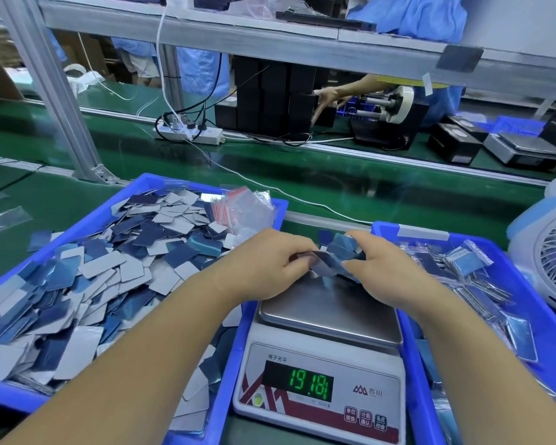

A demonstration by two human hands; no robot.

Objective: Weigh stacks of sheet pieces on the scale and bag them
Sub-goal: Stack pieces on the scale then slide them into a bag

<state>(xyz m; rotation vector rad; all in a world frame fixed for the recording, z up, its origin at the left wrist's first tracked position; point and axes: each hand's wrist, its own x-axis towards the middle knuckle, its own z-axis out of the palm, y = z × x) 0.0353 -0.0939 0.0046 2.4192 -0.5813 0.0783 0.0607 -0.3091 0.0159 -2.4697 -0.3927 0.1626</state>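
A white scale (pixel 321 374) with a steel pan (pixel 331 308) stands between two blue trays; its green display reads 19.18. Over the far edge of the pan, my left hand (pixel 264 264) and my right hand (pixel 382 268) both grip a loose stack of blue and grey sheet pieces (pixel 334 256), which touches the pan. The left tray (pixel 142 184) is heaped with loose blue and grey sheet pieces (pixel 93 284). A bundle of small clear zip bags (pixel 247 210) lies at that tray's far right corner.
The right blue tray (pixel 527 284) holds filled zip bags (pixel 469 261). A white fan (pixel 552 252) stands at the right edge. Beyond runs a green conveyor belt (pixel 334 181) with a power strip (pixel 190 131), black boxes, and another person's hand (pixel 328 97).
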